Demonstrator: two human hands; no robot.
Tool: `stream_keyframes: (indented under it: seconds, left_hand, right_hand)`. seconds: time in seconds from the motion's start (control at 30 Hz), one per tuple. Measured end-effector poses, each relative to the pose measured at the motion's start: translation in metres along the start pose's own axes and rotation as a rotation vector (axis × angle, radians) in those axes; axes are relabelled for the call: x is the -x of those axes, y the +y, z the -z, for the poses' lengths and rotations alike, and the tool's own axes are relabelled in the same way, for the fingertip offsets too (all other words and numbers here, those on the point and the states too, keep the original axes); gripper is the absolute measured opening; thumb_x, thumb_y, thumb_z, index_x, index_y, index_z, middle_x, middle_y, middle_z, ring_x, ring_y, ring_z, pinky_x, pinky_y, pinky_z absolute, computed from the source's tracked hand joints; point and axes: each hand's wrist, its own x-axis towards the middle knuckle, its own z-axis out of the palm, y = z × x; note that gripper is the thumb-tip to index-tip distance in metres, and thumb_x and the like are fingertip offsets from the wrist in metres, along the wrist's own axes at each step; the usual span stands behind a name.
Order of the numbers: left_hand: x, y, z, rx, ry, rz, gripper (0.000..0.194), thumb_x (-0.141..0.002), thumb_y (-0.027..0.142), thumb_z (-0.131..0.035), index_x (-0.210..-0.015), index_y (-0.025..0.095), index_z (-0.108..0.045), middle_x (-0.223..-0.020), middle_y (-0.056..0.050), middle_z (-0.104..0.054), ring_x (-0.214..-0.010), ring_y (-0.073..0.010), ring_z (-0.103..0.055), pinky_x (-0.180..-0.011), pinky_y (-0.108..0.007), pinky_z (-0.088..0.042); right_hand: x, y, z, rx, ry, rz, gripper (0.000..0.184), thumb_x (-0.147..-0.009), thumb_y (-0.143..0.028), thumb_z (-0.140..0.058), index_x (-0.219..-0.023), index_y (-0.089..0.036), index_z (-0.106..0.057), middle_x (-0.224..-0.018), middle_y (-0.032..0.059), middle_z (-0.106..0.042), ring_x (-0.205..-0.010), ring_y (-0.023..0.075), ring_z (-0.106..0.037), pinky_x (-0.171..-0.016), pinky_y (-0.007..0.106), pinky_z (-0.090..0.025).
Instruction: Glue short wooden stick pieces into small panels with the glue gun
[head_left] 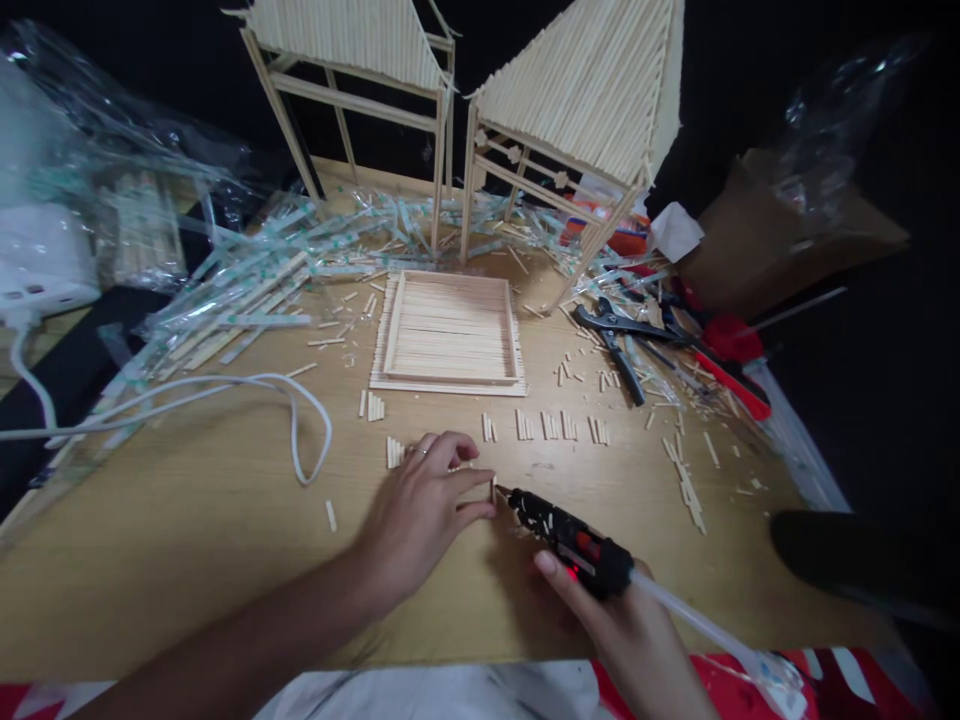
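Observation:
Between thumb and forefinger, my left hand pinches a short wooden stick piece, held upright over the table. My right hand is wrapped round a black hot glue gun with a red light, its nozzle at or very near the stick piece. A clear glue stick juts from the gun's rear. Small groups of cut stick pieces lie in a row beyond my hands, one group partly behind my left fingers. Farther back sits a square stick panel with a raised frame.
Two stick-built structures with sloped roofs stand at the back. Black cutters lie among offcuts at right. A white cable loops at left. Plastic wrappers litter the back left, and a brown cardboard box stands at far right.

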Motion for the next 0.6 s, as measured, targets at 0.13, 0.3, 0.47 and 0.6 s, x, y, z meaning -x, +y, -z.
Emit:
stream_keyframes:
  seconds: [0.13,0.3,0.47,0.6]
  left_hand:
    - [0.0001,-0.0002,-0.0004,0.005,0.0,0.008,0.022,-0.078,0.037,-0.067,-0.098,0.028,-0.07,-0.107,-0.003,-0.055,-0.102,-0.0212,-0.05,-0.085,-0.038,-0.045]
    - [0.0002,-0.0009,-0.0014,0.005,0.011,0.0,0.021,-0.077,0.037,-0.068,-0.097,0.029,-0.07,-0.105,-0.003,-0.055,-0.1,-0.0215,-0.05,-0.083,-0.038,-0.046]
    - [0.0,-0.0009,-0.0014,0.004,0.012,0.003,0.021,-0.077,0.037,-0.068,-0.097,0.029,-0.07,-0.105,-0.003,-0.056,-0.099,-0.0215,-0.051,-0.081,-0.038,-0.047]
    - [0.0,0.0001,-0.0007,-0.026,0.014,0.004,0.021,-0.077,0.038,-0.068,-0.097,0.029,-0.07,-0.106,-0.003,-0.056,-0.099,-0.0214,-0.051,-0.082,-0.038,-0.046]
  right_hand:
    - [-0.0012,0.0008,-0.0007,0.004,-0.019,-0.016,0.036,-0.08,-0.05,-0.06,-0.085,-0.016,-0.068,-0.076,0.0057,-0.069,-0.065,0.0182,-0.062,-0.054,0.024,-0.047]
    - [-0.0032,0.0026,-0.0013,-0.021,-0.032,-0.019,0.037,-0.081,-0.052,-0.058,-0.083,-0.015,-0.066,-0.073,0.0069,-0.069,-0.062,0.0175,-0.062,-0.052,0.024,-0.047]
    - [-0.0027,-0.0025,0.0005,-0.036,-0.046,-0.031,0.036,-0.08,-0.05,-0.06,-0.087,-0.016,-0.068,-0.075,0.0063,-0.07,-0.067,0.0188,-0.065,-0.054,0.025,-0.05]
    - [-0.002,-0.0041,0.0015,-0.042,-0.041,-0.007,0.033,-0.079,-0.048,-0.062,-0.086,-0.017,-0.068,-0.073,0.0052,-0.07,-0.066,0.0192,-0.066,-0.053,0.024,-0.051]
